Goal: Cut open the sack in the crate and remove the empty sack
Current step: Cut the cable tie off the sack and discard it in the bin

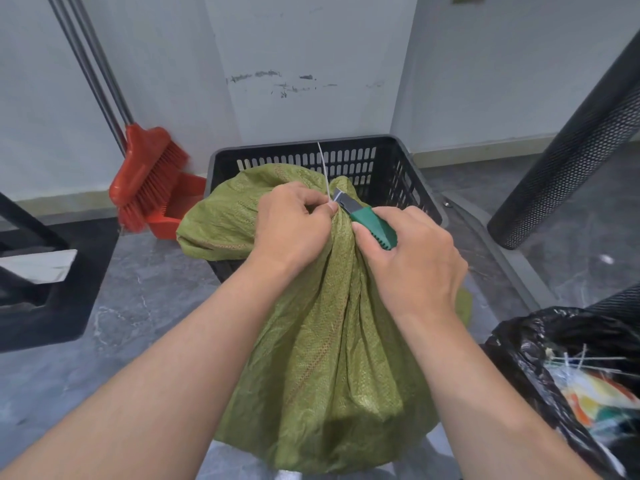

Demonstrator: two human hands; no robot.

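A full green woven sack (332,358) stands in a black slotted plastic crate (388,161) and hides most of it. The sack's neck is gathered and bound by a white cable tie (323,168) whose tail sticks upward. My left hand (294,226) pinches the tie at the gathered neck. My right hand (412,258) grips a green-handled utility knife (367,220). Its short blade points up and left against the tie, just beside my left fingertips.
A red broom and dustpan (152,188) lean on the wall left of the crate. A black frame (41,278) stands at the left. A black mesh tube (571,150) slants at the right, and a black rubbish bag (561,375) holding scraps sits at the lower right.
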